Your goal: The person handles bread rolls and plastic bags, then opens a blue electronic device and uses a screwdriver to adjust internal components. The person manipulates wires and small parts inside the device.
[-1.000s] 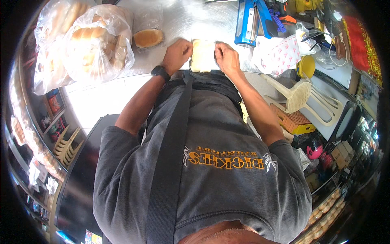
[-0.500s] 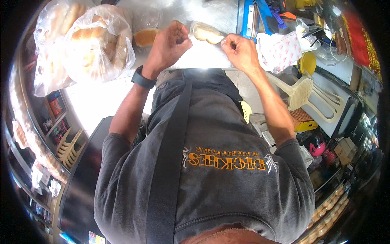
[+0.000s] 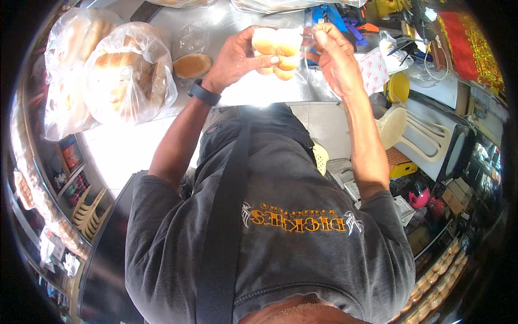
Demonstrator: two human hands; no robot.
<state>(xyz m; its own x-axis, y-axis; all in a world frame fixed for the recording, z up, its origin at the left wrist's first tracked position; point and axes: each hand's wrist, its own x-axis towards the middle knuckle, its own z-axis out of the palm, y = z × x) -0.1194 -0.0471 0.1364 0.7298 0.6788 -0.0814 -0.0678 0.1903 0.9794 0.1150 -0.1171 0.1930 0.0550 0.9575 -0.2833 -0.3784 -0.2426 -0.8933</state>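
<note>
I hold a small clear plastic bag of pale bread rolls (image 3: pixel 276 51) up in front of me, above a steel counter (image 3: pixel 243 92). My left hand (image 3: pixel 237 56) grips the bag from the left, fingers wrapped over the rolls; a black watch sits on that wrist. My right hand (image 3: pixel 330 48) is closed on the bag's right edge, pinching the plastic. The rolls look stacked together inside the bag.
Large clear bags of buns (image 3: pixel 127 75) stand at the left of the counter. A single bagged bun (image 3: pixel 192 65) lies behind my left wrist. A blue tool (image 3: pixel 329 13), a yellow tub (image 3: pixel 398 86) and a cream plastic chair (image 3: pixel 415 127) are at the right.
Both hands have risen from the counter with the bag of rolls. A second ago the bag lay flat between my hands; now it is lifted and held upright between them.
</note>
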